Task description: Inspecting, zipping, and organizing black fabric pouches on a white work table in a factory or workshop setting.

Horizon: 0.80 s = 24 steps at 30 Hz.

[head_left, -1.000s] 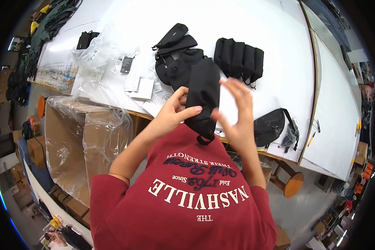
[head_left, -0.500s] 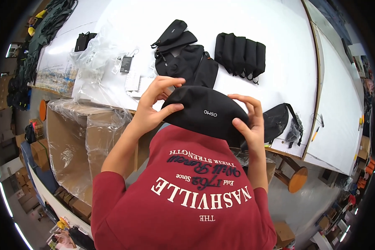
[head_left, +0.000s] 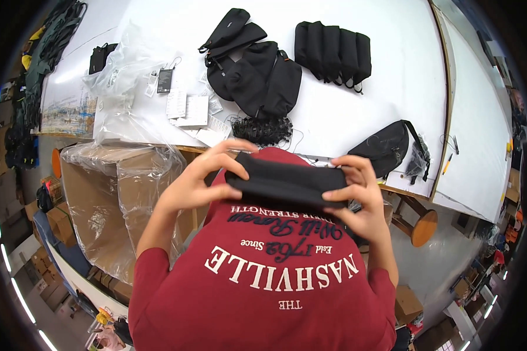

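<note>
Head view: left hand (head_left: pixel 194 185) and right hand (head_left: pixel 366 200) grip opposite ends of a black pouch (head_left: pixel 284 182) on the wearer's side of the white table (head_left: pixel 404 88), where loosened fingertips could drop it short of the table.

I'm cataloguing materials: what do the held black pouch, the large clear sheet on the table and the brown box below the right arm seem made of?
Black pouch: probably fabric, matte, with soft folds; fibre unclear. Clear sheet: likely thin plastic film, glossy, see-through and wrinkled. Brown box: apparently cardboard, dull and flat-sided.
</note>
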Tool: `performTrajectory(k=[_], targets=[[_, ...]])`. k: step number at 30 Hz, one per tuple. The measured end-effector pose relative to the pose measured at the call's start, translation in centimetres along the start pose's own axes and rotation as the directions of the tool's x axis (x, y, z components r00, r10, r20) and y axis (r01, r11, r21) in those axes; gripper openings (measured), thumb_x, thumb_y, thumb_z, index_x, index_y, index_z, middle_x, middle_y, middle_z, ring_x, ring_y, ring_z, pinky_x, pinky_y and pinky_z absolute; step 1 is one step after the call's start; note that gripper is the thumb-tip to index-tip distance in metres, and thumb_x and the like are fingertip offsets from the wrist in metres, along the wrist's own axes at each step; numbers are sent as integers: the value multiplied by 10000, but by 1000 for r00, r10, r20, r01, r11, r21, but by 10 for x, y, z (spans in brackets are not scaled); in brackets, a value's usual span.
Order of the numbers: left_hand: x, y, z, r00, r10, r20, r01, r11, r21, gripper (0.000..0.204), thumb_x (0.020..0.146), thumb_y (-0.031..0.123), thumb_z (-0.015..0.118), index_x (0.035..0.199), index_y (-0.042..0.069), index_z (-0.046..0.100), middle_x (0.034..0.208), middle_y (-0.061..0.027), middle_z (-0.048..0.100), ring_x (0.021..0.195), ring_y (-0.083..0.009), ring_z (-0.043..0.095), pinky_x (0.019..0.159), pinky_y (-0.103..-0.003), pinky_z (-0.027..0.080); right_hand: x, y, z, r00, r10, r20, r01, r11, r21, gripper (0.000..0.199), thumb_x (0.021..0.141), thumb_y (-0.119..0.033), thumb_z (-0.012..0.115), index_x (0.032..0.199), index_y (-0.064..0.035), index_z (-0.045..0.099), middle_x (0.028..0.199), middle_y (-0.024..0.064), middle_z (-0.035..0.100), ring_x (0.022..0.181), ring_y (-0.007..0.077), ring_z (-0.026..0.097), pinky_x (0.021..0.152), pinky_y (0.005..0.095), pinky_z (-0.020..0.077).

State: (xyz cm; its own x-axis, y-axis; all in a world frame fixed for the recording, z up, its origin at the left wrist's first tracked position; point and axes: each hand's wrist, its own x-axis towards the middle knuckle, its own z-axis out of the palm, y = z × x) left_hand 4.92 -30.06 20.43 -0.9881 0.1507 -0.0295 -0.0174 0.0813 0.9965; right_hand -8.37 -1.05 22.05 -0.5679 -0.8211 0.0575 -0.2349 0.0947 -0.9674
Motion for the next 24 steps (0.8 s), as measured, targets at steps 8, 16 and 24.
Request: performTrajectory(k=[8, 16, 24], targets=[[7, 66, 8, 967, -250, 55, 250, 968, 11, 254, 816, 174, 682, 1009, 38, 588, 1034, -129, 610, 963, -226, 597, 872, -351, 447, -4, -48, -9, 944, 306, 125, -321, 940, 120, 129, 802, -118, 670, 864, -22, 612, 1058, 133, 581, 957, 193, 584, 836, 313, 454], [21, 66, 12, 894, -431, 125, 408, 896, 177, 167, 859, 162, 674, 859, 8, 610, 803, -30, 582, 753, -104, 538, 680, -253, 432, 10, -54, -10, 848, 518, 112, -510, 855, -95, 182, 830, -164, 687, 850, -11, 591, 845, 46, 607, 788, 150, 586, 689, 268, 460], [30, -33, -23, 752, -563, 343, 659, 629, -412, 180, 890, 201, 608, 912, 23, 607, 824, 15, 609, 757, -41, 553, 693, -191, 424, 18, 0, -13, 796, 555, 243, -604, 698, 385, 360, 984, -286, 455, 1263, -63, 506, 960, -5, 576, 896, 54, 529, 780, 222, 421]])
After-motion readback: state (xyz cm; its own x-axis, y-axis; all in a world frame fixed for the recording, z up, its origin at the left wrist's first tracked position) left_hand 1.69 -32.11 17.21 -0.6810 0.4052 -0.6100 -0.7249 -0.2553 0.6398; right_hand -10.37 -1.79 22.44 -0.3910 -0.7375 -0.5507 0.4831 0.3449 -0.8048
